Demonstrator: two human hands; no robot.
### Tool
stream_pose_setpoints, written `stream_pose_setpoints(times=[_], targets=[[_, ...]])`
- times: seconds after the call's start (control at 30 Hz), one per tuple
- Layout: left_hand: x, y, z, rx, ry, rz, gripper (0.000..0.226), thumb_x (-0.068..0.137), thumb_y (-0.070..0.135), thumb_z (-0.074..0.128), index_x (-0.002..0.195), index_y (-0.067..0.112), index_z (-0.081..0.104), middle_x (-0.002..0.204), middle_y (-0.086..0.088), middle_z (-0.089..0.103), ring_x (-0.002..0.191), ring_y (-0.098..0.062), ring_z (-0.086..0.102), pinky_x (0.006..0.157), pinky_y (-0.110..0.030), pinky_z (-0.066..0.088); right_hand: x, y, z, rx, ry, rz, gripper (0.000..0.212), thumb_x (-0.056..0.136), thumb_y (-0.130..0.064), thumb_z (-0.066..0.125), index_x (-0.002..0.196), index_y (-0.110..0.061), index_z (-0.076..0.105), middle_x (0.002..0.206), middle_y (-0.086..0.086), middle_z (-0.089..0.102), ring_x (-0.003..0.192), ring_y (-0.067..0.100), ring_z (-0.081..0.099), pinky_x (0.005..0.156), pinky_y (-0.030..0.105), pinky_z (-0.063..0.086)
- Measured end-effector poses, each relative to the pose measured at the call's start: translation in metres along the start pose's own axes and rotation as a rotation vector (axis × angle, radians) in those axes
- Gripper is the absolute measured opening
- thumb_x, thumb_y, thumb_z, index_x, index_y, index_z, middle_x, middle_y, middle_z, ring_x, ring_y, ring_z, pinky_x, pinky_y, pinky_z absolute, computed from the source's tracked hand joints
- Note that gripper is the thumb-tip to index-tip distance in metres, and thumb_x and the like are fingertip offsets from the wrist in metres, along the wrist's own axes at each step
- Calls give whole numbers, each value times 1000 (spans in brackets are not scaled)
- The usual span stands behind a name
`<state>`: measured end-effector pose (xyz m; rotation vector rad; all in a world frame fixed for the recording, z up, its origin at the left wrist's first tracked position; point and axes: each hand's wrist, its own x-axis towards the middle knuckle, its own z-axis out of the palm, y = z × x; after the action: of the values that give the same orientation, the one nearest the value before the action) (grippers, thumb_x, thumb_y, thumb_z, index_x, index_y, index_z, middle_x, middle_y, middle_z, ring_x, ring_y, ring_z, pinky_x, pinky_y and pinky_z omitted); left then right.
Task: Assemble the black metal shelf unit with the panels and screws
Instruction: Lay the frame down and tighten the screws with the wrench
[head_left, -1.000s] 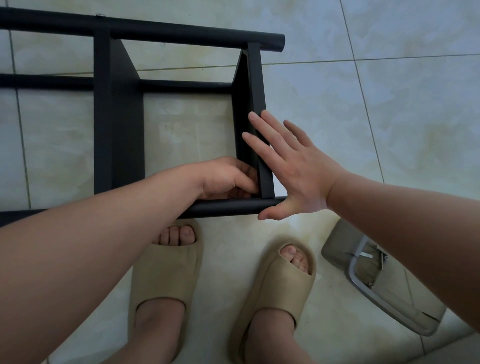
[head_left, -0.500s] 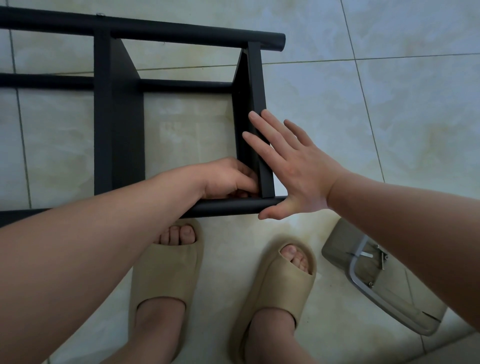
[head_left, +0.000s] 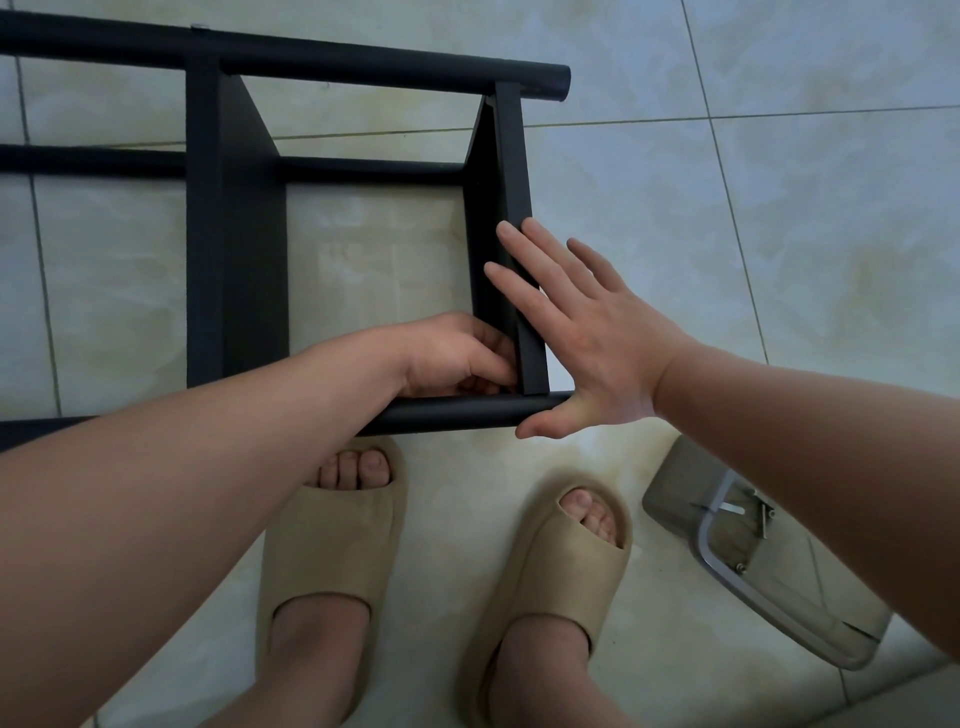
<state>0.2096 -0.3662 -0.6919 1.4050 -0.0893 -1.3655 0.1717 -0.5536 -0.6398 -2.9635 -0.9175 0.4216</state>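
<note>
The left grip (head_left: 452, 356) is curled into the corner where panel (head_left: 511, 156) meets near tube (head_left: 457, 414); whether it pinches anything is hidden. Just right, the right grip (head_left: 587, 332) is released, fingers (head_left: 519, 291) flat on the panel's outer face. The shelf (head_left: 234, 260) lies on the floor (head_left: 779, 208), a tray (head_left: 670, 499) of screws (head_left: 764, 517) farther right.

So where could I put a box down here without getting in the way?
Widest bare floor lies right of the end panel, beyond the right hand. A smaller patch shows between the end panel and middle panel. Crowded: the near corner where the left hand reaches in, and around the slippers and tray.
</note>
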Motion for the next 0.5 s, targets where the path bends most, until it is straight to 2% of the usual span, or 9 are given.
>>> stream_pose_setpoints(times=[0.23,0.3,0.37,0.47,0.5], targets=[[-1,2,1,-47,-17,-10,23,87,-15,54,79,5,63,60,-2,62,53,-12,60,56,-21,50,0,0,1,-6,1,-1,131,69,-97,38,161,-7,14,169,17,-1,156,34,-3,125,55,11],[-1,2,1,-65,-17,-41,15,87,-10,56,85,3,63,67,-7,64,60,-15,64,63,-26,52,0,0,1,-4,7,-4,130,69,-96,38,161,-7,15,169,18,0,156,34,-2,125,55,11],[-3,4,3,8,-3,-62,7,82,3,65,89,0,66,76,-13,65,70,-22,64,69,-30,50,0,0,1,-3,10,-4,130,69,-96,39,161,-7,14,169,18,0,156,34,-2,125,55,11],[-4,6,5,165,68,-40,7,79,8,69,72,7,66,63,-7,58,58,-19,52,60,-29,40,0,0,0,-3,2,-1,130,69,-96,38,161,-7,14,169,18,-1,156,34,-2,124,56,11],[-4,6,4,184,81,-30,17,82,4,67,66,11,65,58,-5,56,53,-17,49,56,-28,38,0,0,0,-3,-1,0,130,69,-96,38,161,-7,14,169,18,-1,156,34,-2,124,56,11]])
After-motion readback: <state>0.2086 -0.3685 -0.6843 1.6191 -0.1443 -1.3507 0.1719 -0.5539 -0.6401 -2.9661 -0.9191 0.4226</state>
